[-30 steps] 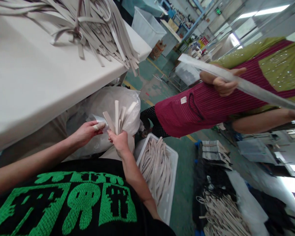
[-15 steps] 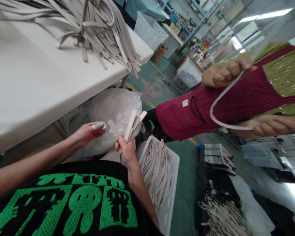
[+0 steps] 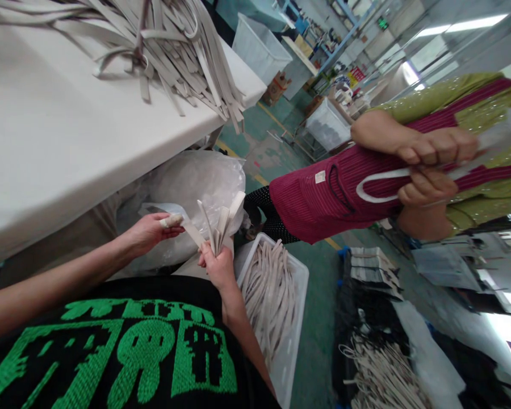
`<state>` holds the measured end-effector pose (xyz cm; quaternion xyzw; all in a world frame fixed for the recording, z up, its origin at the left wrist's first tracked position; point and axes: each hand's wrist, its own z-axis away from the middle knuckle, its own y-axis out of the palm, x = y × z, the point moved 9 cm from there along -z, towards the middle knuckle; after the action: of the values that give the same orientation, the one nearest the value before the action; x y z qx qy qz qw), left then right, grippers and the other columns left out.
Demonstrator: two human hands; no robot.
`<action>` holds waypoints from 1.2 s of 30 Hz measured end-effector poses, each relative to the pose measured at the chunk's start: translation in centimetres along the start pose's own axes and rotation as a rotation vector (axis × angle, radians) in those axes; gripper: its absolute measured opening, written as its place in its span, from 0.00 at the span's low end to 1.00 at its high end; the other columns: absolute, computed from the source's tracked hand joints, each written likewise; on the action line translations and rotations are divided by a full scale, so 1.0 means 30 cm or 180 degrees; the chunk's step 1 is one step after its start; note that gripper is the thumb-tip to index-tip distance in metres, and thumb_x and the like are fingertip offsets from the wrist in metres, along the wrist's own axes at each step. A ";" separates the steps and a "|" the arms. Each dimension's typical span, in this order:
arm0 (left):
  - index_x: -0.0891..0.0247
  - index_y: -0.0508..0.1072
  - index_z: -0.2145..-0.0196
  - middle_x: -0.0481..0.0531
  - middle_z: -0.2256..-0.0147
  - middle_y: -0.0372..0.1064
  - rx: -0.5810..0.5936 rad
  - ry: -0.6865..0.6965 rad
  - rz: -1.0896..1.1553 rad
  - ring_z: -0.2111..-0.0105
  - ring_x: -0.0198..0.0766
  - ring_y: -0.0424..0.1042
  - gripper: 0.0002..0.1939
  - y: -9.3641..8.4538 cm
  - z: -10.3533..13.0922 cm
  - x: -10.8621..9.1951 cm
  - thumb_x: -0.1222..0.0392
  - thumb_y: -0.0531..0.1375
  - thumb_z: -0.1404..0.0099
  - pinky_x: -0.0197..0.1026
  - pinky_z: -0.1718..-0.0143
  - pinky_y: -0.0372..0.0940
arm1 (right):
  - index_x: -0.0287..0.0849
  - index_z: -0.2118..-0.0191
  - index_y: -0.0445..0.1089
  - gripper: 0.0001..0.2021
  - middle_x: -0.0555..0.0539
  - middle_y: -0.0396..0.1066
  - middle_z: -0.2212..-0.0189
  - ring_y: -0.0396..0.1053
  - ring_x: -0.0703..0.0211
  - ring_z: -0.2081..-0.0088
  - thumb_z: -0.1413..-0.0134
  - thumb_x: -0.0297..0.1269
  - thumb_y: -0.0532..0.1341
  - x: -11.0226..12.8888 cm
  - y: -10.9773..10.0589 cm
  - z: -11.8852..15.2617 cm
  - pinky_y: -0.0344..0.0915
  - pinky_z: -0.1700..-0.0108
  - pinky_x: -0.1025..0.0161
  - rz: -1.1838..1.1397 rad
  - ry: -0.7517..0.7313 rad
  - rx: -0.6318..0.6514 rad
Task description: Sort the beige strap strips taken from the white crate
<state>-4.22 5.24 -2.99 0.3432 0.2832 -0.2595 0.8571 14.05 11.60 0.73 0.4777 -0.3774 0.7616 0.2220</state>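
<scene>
While your right hand [image 3: 218,266] grips a fan of pale strips [image 3: 223,222], their ends spread from eleven to one o'clock, your left hand [image 3: 157,230] sits at its ten o'clock, fingers curled by a translucent film [image 3: 167,208]; whether they pinch it cannot be told. At four o'clock a crate [image 3: 301,307] holds longer strips [image 3: 269,289]; toward eleven, a strip heap [image 3: 183,48] lies on the white surface [image 3: 68,142].

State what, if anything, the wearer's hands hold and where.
The right hand grips a bunch of pale flat strips below their fanned ends; whether the left hand holds anything cannot be told.
</scene>
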 end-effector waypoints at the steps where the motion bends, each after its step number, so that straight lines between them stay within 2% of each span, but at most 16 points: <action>1: 0.68 0.80 0.73 0.56 0.70 0.78 0.0010 0.0012 -0.0047 0.70 0.38 0.76 0.22 -0.002 0.000 -0.003 0.54 0.80 0.62 0.36 0.65 0.71 | 0.40 0.75 0.72 0.22 0.49 0.71 0.81 0.70 0.62 0.77 0.36 0.51 0.58 0.000 -0.005 -0.002 0.68 0.69 0.68 0.0055 -0.0017 -0.0032; 4: 0.67 0.80 0.74 0.57 0.71 0.78 0.0016 0.0175 -0.0282 0.70 0.40 0.75 0.21 -0.007 -0.004 -0.012 0.52 0.80 0.62 0.39 0.64 0.71 | 0.41 0.74 0.73 0.20 0.50 0.71 0.81 0.72 0.61 0.74 0.36 0.49 0.59 0.010 -0.016 -0.005 0.69 0.64 0.67 0.0135 -0.0092 -0.0111; 7: 0.66 0.81 0.76 0.58 0.73 0.77 0.0141 0.0347 -0.0714 0.71 0.41 0.74 0.17 0.016 -0.001 0.001 0.53 0.78 0.60 0.40 0.65 0.69 | 0.41 0.74 0.74 0.19 0.50 0.73 0.80 0.74 0.60 0.72 0.35 0.46 0.59 0.032 -0.001 -0.018 0.69 0.60 0.66 0.0335 -0.0115 -0.0128; 11: 0.65 0.82 0.76 0.59 0.72 0.78 0.0409 0.0264 -0.0859 0.71 0.41 0.73 0.16 0.057 0.005 0.045 0.51 0.77 0.57 0.40 0.66 0.69 | 0.41 0.69 0.75 0.18 0.49 0.74 0.78 0.73 0.61 0.74 0.35 0.50 0.59 0.036 0.042 -0.054 0.67 0.66 0.68 0.0346 0.0067 0.0065; 13: 0.65 0.81 0.75 0.58 0.71 0.78 0.0294 0.0307 -0.0604 0.71 0.41 0.73 0.18 0.037 -0.009 0.028 0.51 0.78 0.59 0.40 0.65 0.69 | 0.40 0.65 0.75 0.21 0.48 0.76 0.74 0.72 0.63 0.77 0.36 0.55 0.59 0.028 0.052 -0.059 0.66 0.70 0.69 0.0047 0.0135 0.0311; 15: 0.66 0.81 0.75 0.57 0.71 0.78 0.0035 0.0431 -0.0294 0.71 0.40 0.74 0.20 -0.008 -0.027 -0.011 0.52 0.79 0.63 0.40 0.64 0.70 | 0.39 0.66 0.74 0.23 0.48 0.76 0.73 0.72 0.64 0.77 0.38 0.58 0.60 0.024 0.051 -0.043 0.67 0.71 0.69 -0.0235 0.0127 0.0640; 17: 0.66 0.81 0.75 0.57 0.71 0.78 -0.0147 0.0523 -0.0149 0.71 0.41 0.74 0.23 -0.042 -0.032 -0.039 0.51 0.80 0.66 0.40 0.64 0.70 | 0.39 0.69 0.72 0.24 0.48 0.73 0.77 0.71 0.64 0.78 0.39 0.58 0.60 0.013 0.031 -0.023 0.67 0.72 0.69 -0.0281 0.0130 0.0795; 18: 0.66 0.81 0.75 0.57 0.71 0.78 -0.0163 0.0531 -0.0171 0.70 0.41 0.74 0.24 -0.044 -0.029 -0.041 0.50 0.80 0.67 0.40 0.64 0.70 | 0.39 0.71 0.72 0.24 0.49 0.71 0.80 0.69 0.64 0.80 0.40 0.59 0.59 0.001 0.017 -0.021 0.66 0.74 0.69 -0.0219 0.0157 0.0748; 21: 0.66 0.82 0.73 0.58 0.72 0.78 0.0147 0.0419 -0.0499 0.71 0.42 0.74 0.24 0.018 -0.016 0.005 0.45 0.79 0.62 0.41 0.66 0.68 | 0.40 0.72 0.72 0.26 0.49 0.68 0.84 0.65 0.64 0.84 0.40 0.60 0.59 -0.026 -0.004 -0.056 0.62 0.78 0.69 -0.0058 0.0214 0.0438; 23: 0.66 0.81 0.77 0.57 0.75 0.76 0.0456 0.0426 -0.0766 0.74 0.41 0.71 0.23 0.078 -0.006 0.033 0.43 0.77 0.59 0.40 0.69 0.64 | 0.40 0.72 0.72 0.27 0.48 0.69 0.83 0.67 0.63 0.83 0.42 0.63 0.59 -0.010 0.005 -0.090 0.63 0.78 0.68 -0.0015 0.0145 0.0316; 25: 0.66 0.80 0.78 0.56 0.76 0.75 0.0463 0.0514 -0.0742 0.74 0.40 0.70 0.22 0.092 0.007 0.021 0.43 0.77 0.59 0.40 0.69 0.64 | 0.40 0.70 0.73 0.28 0.46 0.73 0.79 0.70 0.62 0.81 0.43 0.65 0.60 0.025 0.014 -0.101 0.66 0.75 0.67 -0.0061 0.0031 0.0348; 26: 0.66 0.81 0.77 0.56 0.75 0.76 0.0365 0.0550 -0.0618 0.73 0.41 0.71 0.22 0.080 0.012 0.002 0.44 0.78 0.60 0.40 0.68 0.65 | 0.40 0.69 0.73 0.29 0.45 0.74 0.77 0.71 0.61 0.79 0.43 0.65 0.60 0.043 0.015 -0.096 0.67 0.74 0.67 -0.0077 -0.0022 0.0427; 29: 0.66 0.82 0.74 0.57 0.72 0.78 -0.0019 0.0521 -0.0180 0.70 0.40 0.73 0.25 0.006 0.010 -0.045 0.48 0.80 0.68 0.39 0.64 0.67 | 0.39 0.72 0.71 0.27 0.46 0.74 0.77 0.73 0.62 0.78 0.41 0.63 0.59 0.075 0.006 -0.063 0.67 0.72 0.68 0.0019 -0.0071 0.0675; 31: 0.67 0.82 0.74 0.57 0.72 0.78 -0.0072 0.0376 -0.0103 0.70 0.40 0.74 0.26 -0.016 -0.002 -0.034 0.50 0.81 0.70 0.39 0.63 0.68 | 0.39 0.73 0.69 0.25 0.47 0.73 0.79 0.71 0.63 0.79 0.38 0.58 0.59 0.077 0.000 -0.054 0.66 0.73 0.69 0.0171 -0.0027 0.0664; 34: 0.67 0.82 0.73 0.58 0.71 0.78 0.0151 0.0226 -0.0231 0.69 0.41 0.75 0.24 0.018 -0.002 0.018 0.50 0.80 0.65 0.41 0.62 0.68 | 0.39 0.69 0.71 0.19 0.50 0.72 0.80 0.71 0.64 0.80 0.37 0.51 0.60 0.073 0.008 -0.074 0.65 0.73 0.70 0.0329 0.0007 0.0499; 36: 0.67 0.81 0.74 0.58 0.71 0.78 0.0217 0.0273 -0.0272 0.69 0.41 0.75 0.22 0.039 0.005 0.030 0.50 0.79 0.63 0.41 0.62 0.68 | 0.40 0.65 0.73 0.16 0.51 0.74 0.78 0.72 0.64 0.79 0.37 0.50 0.61 0.070 0.017 -0.092 0.66 0.73 0.71 0.0278 0.0006 0.0498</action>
<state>-2.81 5.64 -2.98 0.3705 0.3251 -0.2905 0.8201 11.21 13.40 1.70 0.4759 -0.3371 0.7982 0.1509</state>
